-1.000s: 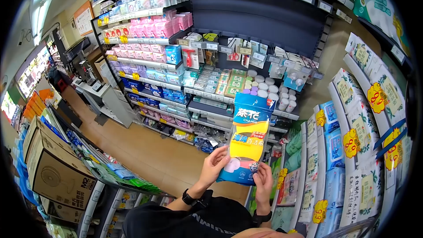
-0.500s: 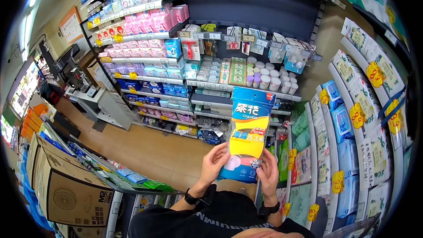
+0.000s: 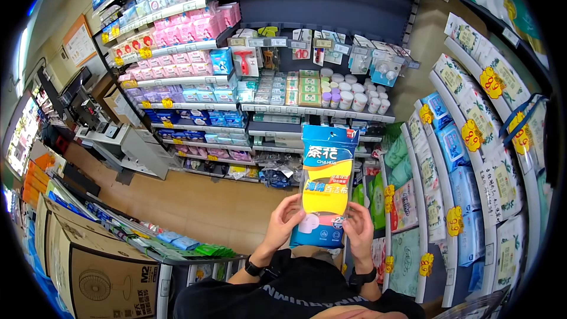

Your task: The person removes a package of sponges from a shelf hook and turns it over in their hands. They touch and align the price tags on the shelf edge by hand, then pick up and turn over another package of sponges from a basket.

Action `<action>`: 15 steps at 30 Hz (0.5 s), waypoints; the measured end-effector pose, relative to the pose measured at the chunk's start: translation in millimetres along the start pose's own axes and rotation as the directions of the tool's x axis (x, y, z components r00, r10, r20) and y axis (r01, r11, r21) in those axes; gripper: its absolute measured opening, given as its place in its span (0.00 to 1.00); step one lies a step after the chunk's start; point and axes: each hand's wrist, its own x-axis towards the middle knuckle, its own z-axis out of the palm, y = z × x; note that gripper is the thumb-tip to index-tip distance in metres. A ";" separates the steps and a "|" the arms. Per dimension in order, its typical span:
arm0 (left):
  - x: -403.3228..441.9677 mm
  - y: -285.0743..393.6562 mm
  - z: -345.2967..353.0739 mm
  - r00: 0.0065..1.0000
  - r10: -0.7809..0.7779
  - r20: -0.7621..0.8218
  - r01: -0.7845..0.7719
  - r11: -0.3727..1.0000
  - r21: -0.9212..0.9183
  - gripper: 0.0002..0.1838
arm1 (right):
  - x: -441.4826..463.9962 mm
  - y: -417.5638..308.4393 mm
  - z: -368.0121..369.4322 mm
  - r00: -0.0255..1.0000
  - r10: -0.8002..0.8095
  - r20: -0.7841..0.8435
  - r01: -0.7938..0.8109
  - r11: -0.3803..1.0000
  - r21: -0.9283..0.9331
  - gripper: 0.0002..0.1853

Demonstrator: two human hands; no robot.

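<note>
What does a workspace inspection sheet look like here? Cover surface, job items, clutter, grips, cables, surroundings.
Surface: no worktop under the pack; tan floor beyond it.
Job's things: blue-and-yellow pack, marked CHAHUA, held up with its printed front toward the camera.
Clutter: carton with a fan picture at lower left.
Grips: left grip on the pack's left edge, right grip on its right edge, both low down.
Cables: none clearly made out.
Surroundings: stocked shop shelves; pink packs and white tubs ahead, yellow price tags at right, white counter at left.
</note>
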 end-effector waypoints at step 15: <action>-6.3 0.4 -6.8 0.985 -0.090 -0.145 0.095 0.995 0.024 0.15 | -12.1 -1.0 9.9 1.000 -0.024 0.015 0.024 1.000 -0.003 0.33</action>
